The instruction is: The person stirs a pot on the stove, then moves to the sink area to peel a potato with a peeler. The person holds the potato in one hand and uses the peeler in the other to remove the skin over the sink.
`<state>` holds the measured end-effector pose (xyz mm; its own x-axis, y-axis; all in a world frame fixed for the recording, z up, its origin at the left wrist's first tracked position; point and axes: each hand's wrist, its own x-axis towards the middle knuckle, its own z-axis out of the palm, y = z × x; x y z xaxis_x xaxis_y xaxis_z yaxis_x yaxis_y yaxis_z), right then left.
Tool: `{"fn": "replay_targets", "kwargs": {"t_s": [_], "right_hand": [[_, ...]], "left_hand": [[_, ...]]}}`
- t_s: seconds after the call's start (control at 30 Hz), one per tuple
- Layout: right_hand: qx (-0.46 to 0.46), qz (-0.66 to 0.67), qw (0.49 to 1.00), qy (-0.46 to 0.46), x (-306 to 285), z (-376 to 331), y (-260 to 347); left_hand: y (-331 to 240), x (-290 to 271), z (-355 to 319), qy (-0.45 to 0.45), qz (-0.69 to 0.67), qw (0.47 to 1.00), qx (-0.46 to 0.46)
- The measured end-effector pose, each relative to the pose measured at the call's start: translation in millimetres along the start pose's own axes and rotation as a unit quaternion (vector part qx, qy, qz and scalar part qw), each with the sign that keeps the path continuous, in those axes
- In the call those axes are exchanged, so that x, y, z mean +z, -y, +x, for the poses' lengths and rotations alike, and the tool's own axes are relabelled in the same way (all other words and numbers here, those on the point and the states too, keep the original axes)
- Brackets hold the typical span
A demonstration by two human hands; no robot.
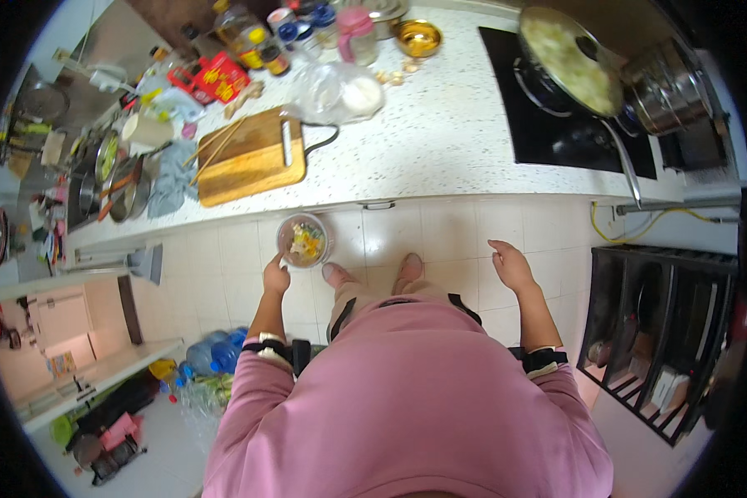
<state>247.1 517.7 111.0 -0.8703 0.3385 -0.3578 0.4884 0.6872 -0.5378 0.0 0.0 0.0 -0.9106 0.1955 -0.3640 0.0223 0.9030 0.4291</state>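
The left hand [275, 275] grips the near rim of a small clear bowl [305, 240], fingers closed on its edge, and holds it out in front of the body at about the height of the counter's front edge, below the wooden cutting board [251, 158]. The bowl holds chopped food, yellow and pale pieces with some green; what exactly it is, the view is too small to tell. The right hand [512, 266] is free, well apart from the bowl on the other side of the body, fingers loosely spread and curled, holding nothing.

The person wears a pink top with dark straps at both wrists, and stands on pale floor tiles facing a speckled white countertop [440, 141]. On the board lie a pair of chopsticks and a knife with a dark handle. Behind the board sits a clear plastic bag [340, 91], then a row of bottles and jars and a brass-coloured bowl [419, 37]. To the right is a black hob [556, 124] with a frying pan [568, 62] of pale food, its long handle pointing toward the counter's edge, and a steel pot [668, 87] just beside it.
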Motion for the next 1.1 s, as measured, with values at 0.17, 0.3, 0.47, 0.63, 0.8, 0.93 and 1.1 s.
{"fn": "replay_targets", "kwargs": {"t_s": [0.17, 0.3, 0.47, 0.63, 0.8, 0.93, 1.1], "right_hand": [[0.063, -0.004, 0.998, -0.001, -0.3, 7.0, -7.3], [0.081, 0.004, 0.997, -0.006, -0.8, -1.2, -24.7], [0.093, 0.0, 0.996, -0.008, 2.0, -1.1, -46.3], [0.07, -0.022, 0.997, -0.023, 14.6, 10.0, -49.0], [0.048, -0.047, 0.994, -0.092, 17.5, 20.3, -20.3], [0.07, -0.089, 0.99, -0.082, -18.2, 27.4, 7.6], [0.084, -0.128, 0.938, -0.311, -73.5, 32.7, 25.0]], "left_hand": [[10.3, -9.3, 12.1, -0.087, -0.042, 0.995, 0.03], [4.1, -16.0, -1.4, -0.157, -0.079, 0.984, -0.02], [-30.7, -29.1, -19.4, -0.214, -0.044, 0.976, 0.01], [-74.7, -35.8, -42.1, -0.18, -0.041, 0.979, 0.09], [-103.3, -37.7, -23.7, -0.063, -0.179, 0.964, 0.186], [-145.8, -44.3, -0.7, 0.074, -0.361, 0.911, 0.186], [-203.8, -78.5, 30.9, 0.135, -0.293, 0.922, 0.215]]}}
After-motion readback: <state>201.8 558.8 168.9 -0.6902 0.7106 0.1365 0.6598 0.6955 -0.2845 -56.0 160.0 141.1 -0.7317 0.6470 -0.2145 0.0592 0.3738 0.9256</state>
